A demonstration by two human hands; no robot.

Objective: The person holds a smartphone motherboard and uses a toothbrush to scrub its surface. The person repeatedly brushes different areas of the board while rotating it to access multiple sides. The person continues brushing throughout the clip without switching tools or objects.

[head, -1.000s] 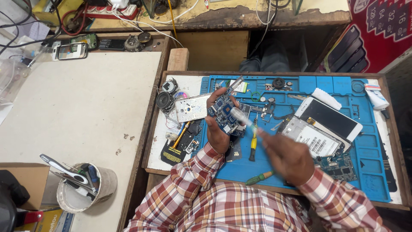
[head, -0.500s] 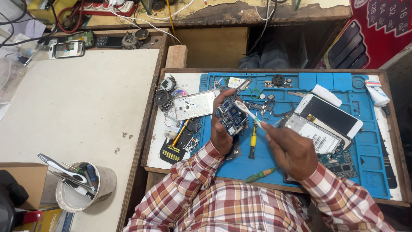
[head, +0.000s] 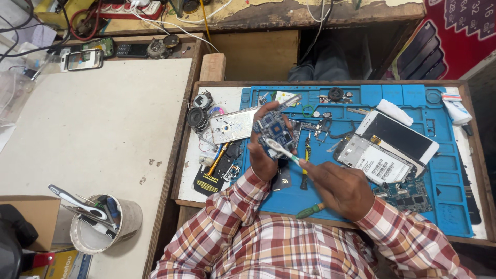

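- Over the last second the right hand (head: 338, 187) has drawn in from the mat's lower middle toward the left hand (head: 264, 150), and the white-handled brush (head: 281, 150) that was held clear of the board now lies with its head on it.
- The left hand is clenched around a small blue rectangular circuit board (head: 274, 130), thumb and fingers gripping its edges and holding it tilted above the left part of the blue silicone work mat (head: 439, 191).
- The right hand grasps the brush by its handle end, fingers closed on it; the brush runs up and to the left until its head touches the face of the board.
- Just left of the board, a silver phone frame (head: 231, 125) lies across the edge of the mat, with two round black speakers (head: 198, 117) beside it.
- To the right, well apart from both hands, a white smartphone with a dark screen (head: 399, 135) lies at an angle, and an opened phone body with a white labelled battery (head: 373, 163) overlaps its lower edge.
- A green-handled screwdriver (head: 310, 210) lies on the mat just below the right wrist.
- A yellow-and-black-handled tool (head: 306, 166) lies on the mat between the two hands.
- Both arms wear red, white and tan plaid sleeves (head: 243, 206).
- At lower left, on the pale worktop (head: 98, 134), a grey round tin (head: 106, 227) holds brushes and other tools.
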